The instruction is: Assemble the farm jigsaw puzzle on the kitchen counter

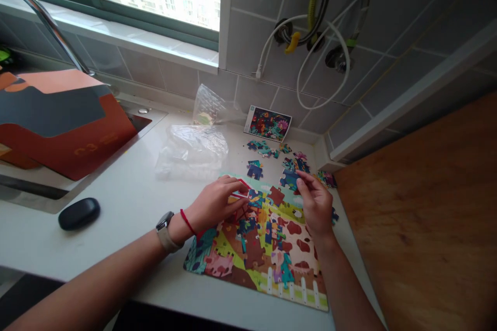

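Note:
My left hand (223, 199), below a watch and a red string, reaches over the upper left of a farm-scene puzzle (303, 243). Its thumb and fingertips close on a small blue and orange piece (255, 198). A dark blue piece (289, 180) is pinched between the thumb and index finger of my right hand (316, 201), over the puzzle's upper edge. Loose pieces, among them a brown one (254, 251), lie on top of the farm picture. More blue pieces (254, 169) are on the counter behind it.
A picture card (267, 123) leans at the tiled wall. Crumpled clear plastic bags (194, 150) lie left of it. On the left are a black mouse-shaped object (79, 213) and an orange box (66, 124) over the sink. A wooden panel (430, 207) stands on the right.

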Tool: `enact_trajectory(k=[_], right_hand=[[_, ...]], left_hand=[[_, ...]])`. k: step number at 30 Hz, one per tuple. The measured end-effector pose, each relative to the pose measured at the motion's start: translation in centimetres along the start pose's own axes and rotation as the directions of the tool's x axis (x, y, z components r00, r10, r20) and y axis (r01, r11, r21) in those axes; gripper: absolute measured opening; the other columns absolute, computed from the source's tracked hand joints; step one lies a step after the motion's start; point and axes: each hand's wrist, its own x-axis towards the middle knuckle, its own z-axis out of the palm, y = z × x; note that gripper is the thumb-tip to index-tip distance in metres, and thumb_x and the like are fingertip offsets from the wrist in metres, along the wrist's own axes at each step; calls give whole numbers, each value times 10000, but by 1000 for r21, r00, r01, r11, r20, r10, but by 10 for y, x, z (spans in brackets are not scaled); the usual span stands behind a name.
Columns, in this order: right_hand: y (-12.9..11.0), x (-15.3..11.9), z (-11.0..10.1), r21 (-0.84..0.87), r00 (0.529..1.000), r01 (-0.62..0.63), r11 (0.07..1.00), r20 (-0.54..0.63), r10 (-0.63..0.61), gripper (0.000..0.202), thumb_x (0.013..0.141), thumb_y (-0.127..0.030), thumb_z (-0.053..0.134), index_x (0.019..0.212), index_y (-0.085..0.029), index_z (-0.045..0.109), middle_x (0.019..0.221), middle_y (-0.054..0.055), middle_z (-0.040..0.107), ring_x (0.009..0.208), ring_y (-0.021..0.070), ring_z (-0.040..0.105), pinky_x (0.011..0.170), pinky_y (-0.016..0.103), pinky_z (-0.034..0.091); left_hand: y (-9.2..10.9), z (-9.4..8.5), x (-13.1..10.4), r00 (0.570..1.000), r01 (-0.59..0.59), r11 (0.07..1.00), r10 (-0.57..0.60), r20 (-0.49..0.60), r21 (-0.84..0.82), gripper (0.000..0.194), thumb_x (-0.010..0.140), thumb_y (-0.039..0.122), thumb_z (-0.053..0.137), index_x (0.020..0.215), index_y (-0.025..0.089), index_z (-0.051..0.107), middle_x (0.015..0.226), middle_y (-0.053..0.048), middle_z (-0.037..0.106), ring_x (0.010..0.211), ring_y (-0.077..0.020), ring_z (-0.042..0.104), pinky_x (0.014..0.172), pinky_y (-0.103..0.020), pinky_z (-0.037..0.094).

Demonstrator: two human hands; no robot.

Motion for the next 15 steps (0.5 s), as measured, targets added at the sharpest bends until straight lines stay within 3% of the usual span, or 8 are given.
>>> enact_trajectory(k=[5, 7, 15], right_hand=[[11, 13, -8, -100, 982, 33, 994, -181, -51, 635, 844, -571, 733, 1344, -185, 672, 1281, 151, 693, 1046, 253, 666, 837, 384, 583], [13, 15, -9, -115, 971, 49, 992, -226, -75, 625, 864, -566, 707, 1359, -189, 651, 1318, 157, 669, 1094, 258, 651, 875, 395, 574], [21, 14, -7, -43, 984, 62, 997, -164, -69, 461, 899, -526, 690, 1203, -181, 724, 1216, 126, 717, 1049, 229, 663, 927, 381, 535]], left_hand=[[0, 8, 0, 990, -135, 990, 134, 50, 29, 214, 1024, 380, 623, 1155, 248, 730, 1194, -85, 721, 1088, -255, 642, 968, -425, 531], [-2, 11, 0, 986, -157, 987, 156, 55, 18, 199, 1016, 338, 629, 1166, 251, 726, 1196, -87, 715, 1131, -262, 634, 1006, -442, 525], [-12, 21, -2, 979, -196, 978, 191, 72, 69, 257, 996, 328, 663, 1235, 237, 697, 1372, -101, 661, 1373, -317, 530, 1144, -532, 470]])
